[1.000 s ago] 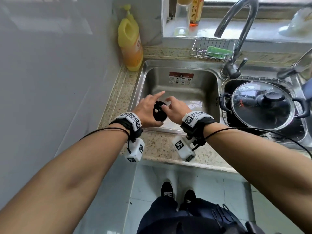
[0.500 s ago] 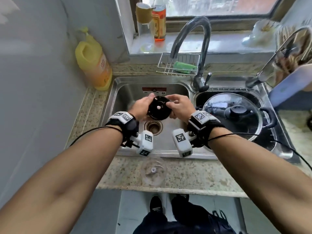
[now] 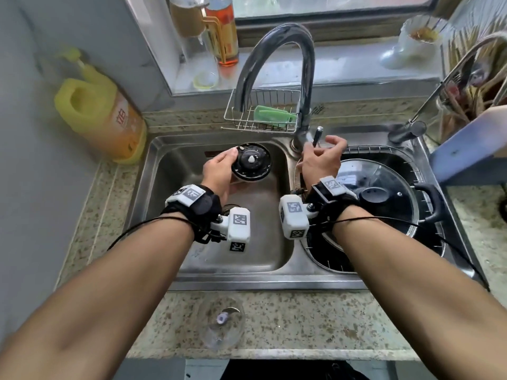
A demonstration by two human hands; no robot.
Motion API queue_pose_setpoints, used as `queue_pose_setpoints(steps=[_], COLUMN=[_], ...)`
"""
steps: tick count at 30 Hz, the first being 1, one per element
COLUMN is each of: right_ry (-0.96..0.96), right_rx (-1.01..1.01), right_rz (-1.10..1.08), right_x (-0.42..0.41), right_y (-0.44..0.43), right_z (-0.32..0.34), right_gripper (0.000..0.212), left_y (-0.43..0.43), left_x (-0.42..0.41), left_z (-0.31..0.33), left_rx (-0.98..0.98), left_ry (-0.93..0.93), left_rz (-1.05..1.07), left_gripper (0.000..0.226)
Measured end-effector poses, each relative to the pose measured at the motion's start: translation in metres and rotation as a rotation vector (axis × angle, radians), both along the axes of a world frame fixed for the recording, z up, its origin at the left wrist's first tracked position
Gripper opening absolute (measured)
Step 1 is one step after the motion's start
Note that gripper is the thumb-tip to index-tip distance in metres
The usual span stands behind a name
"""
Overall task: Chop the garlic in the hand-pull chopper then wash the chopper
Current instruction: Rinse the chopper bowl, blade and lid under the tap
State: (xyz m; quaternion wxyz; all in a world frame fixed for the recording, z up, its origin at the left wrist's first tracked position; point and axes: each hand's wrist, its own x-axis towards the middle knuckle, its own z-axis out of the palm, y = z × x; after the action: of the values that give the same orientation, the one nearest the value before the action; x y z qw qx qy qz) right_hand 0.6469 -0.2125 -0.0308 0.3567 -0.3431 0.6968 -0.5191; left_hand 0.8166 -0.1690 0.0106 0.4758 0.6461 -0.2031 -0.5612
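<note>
Our L hand [image 3: 219, 171] grips the black chopper lid [image 3: 251, 164] by its rim, thumb on top & fingers curled under, w/ the lid just right of the palm, over the sink [image 3: 164, 187]. Our R hand [image 3: 321, 160] is up at the tap lever [image 3: 317, 134], fingers loosely curled & thumb spread beside it; we can't tell if it pinches the lever. The clear chopper bowl [image 3: 221, 322] sits on the counter [image 3: 301, 319] behind the L wrist, nearer our body, well apart from both hands; a pot [image 3: 384, 174] lies just right of the R wrist.
</note>
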Motion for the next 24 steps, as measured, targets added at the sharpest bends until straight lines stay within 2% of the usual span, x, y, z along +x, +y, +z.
queue_pose_setpoints(steps=[4, 8, 15, 24], right_ry=[0.067, -0.052, 0.031, 0.035], right_rx=[0.053, 0.042, 0.046, 0.029], right_rz=[0.009, 0.020, -0.066, -0.067], right_x=[0.002, 0.006, 0.009, 0.008], right_y=[-0.023, -0.040, -0.047, -0.043], right_z=[-0.010, -0.014, -0.013, -0.014], right_gripper=[0.046, 0.015, 0.027, 0.019], left_y=[-0.013, -0.018, -0.021, -0.017], left_x=[0.004, 0.006, 0.004, 0.003], left_z=[-0.004, -0.008, -0.016, -0.013], left_rx=[-0.027, -0.045, -0.043, -0.036], left_ry=[-0.009, -0.007, 0.010, 0.015], left_rz=[-0.019, -0.040, -0.096, -0.099], left_gripper=[0.028, 0.028, 0.023, 0.030])
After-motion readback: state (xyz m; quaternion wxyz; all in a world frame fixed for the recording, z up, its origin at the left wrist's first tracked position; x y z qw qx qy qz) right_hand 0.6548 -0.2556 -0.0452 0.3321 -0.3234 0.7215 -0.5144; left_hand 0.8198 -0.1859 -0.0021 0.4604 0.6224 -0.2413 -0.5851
